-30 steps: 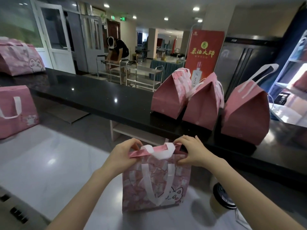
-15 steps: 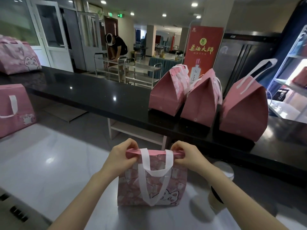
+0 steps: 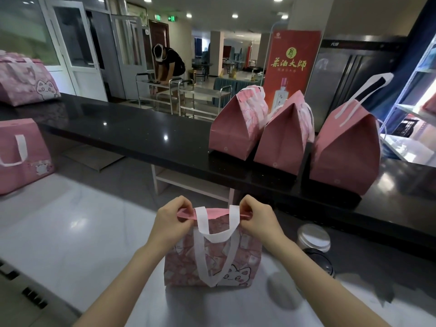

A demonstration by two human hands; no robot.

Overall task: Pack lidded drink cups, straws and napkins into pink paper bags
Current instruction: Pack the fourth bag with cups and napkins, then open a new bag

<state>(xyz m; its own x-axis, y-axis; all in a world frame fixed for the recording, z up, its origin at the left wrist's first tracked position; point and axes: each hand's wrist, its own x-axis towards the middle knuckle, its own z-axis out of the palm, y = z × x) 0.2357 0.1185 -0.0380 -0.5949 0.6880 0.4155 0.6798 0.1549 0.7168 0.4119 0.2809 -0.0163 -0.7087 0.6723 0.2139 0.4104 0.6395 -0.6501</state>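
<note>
A pink paper bag [image 3: 236, 260] with a cat print and white handles stands on the white counter [image 3: 70, 232] in front of me. My left hand [image 3: 171, 219] pinches the left end of its folded top edge. My right hand [image 3: 258, 218] pinches the right end. The top is pressed flat and closed, with one white handle loop hanging down the front. Two lidded cups stand just right of the bag, a pale lid [image 3: 313, 237] behind and a black lid [image 3: 320, 260] partly hidden by my right forearm.
Three closed pink bags [image 3: 292, 138] stand on the raised black counter [image 3: 141, 131] beyond. Two more pink bags [image 3: 21, 154] sit at the far left. A person bends over metal carts [image 3: 179, 95] in the background. A red banner [image 3: 291, 67] stands behind the bags.
The bag's top went from rumpled with bunched handles to folded flat and closed. My hands moved apart to its two ends, and the handle loop now hangs down the front.
</note>
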